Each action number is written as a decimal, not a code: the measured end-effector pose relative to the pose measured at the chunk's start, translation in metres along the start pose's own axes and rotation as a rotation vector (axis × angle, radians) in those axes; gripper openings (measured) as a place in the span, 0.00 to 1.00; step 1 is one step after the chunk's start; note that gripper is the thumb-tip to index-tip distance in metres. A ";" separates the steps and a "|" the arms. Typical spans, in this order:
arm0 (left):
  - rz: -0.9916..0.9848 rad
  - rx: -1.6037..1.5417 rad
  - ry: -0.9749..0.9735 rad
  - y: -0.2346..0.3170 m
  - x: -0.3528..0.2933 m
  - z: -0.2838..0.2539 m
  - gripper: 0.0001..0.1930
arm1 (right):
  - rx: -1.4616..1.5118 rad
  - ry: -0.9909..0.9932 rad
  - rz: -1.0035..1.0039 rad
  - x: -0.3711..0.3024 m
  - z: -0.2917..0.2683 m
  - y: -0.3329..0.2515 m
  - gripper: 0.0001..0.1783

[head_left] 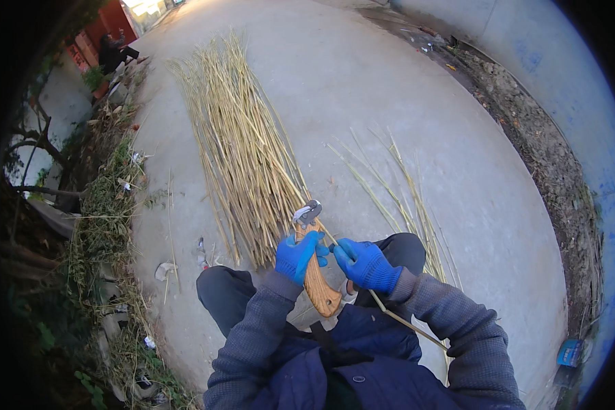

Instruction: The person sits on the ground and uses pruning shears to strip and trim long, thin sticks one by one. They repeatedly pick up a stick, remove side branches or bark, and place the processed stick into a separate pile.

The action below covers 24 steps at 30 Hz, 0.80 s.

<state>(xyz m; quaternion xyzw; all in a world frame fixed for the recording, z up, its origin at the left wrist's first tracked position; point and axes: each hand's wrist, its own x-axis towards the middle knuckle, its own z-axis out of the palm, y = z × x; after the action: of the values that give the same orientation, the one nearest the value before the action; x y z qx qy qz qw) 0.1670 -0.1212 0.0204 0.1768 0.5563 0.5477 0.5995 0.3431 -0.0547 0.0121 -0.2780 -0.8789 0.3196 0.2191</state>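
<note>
My left hand (296, 258), in a blue glove, is closed around pruning shears (318, 288) with wood-look handles. Their metal head points away from me, over the near end of a large pile of dry yellow stalks (242, 150). Beside it, my right hand (369, 265), gloved in blue too, grips a single stalk (411, 328). This stalk runs from near the shears' head, through my fingers and back under my right forearm. Whether the blades touch the stalk, I cannot tell.
A smaller bunch of stalks (410, 201) lies on the concrete ground (485, 212) by my right knee. Weeds and litter (102, 225) line the left edge. A dirt strip and pale wall (553, 75) run along the right. Far left, a person (116, 53) sits near a red door.
</note>
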 end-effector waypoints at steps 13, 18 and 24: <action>0.255 -0.072 0.299 0.100 0.086 -0.206 0.24 | 0.103 -0.405 0.239 -0.194 -0.106 -0.065 0.17; 0.226 -0.189 0.123 0.072 0.066 -0.106 0.18 | 0.228 -0.370 0.459 -0.141 -0.111 -0.077 0.19; 0.021 -0.129 0.003 0.007 0.013 0.009 0.19 | 0.218 -0.110 0.284 -0.054 -0.064 -0.041 0.14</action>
<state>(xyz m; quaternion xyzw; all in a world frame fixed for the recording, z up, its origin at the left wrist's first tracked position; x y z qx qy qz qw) 0.1689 -0.1037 0.0229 0.1428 0.5188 0.5889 0.6031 0.4056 -0.0869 0.0740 -0.3563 -0.8017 0.4552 0.1521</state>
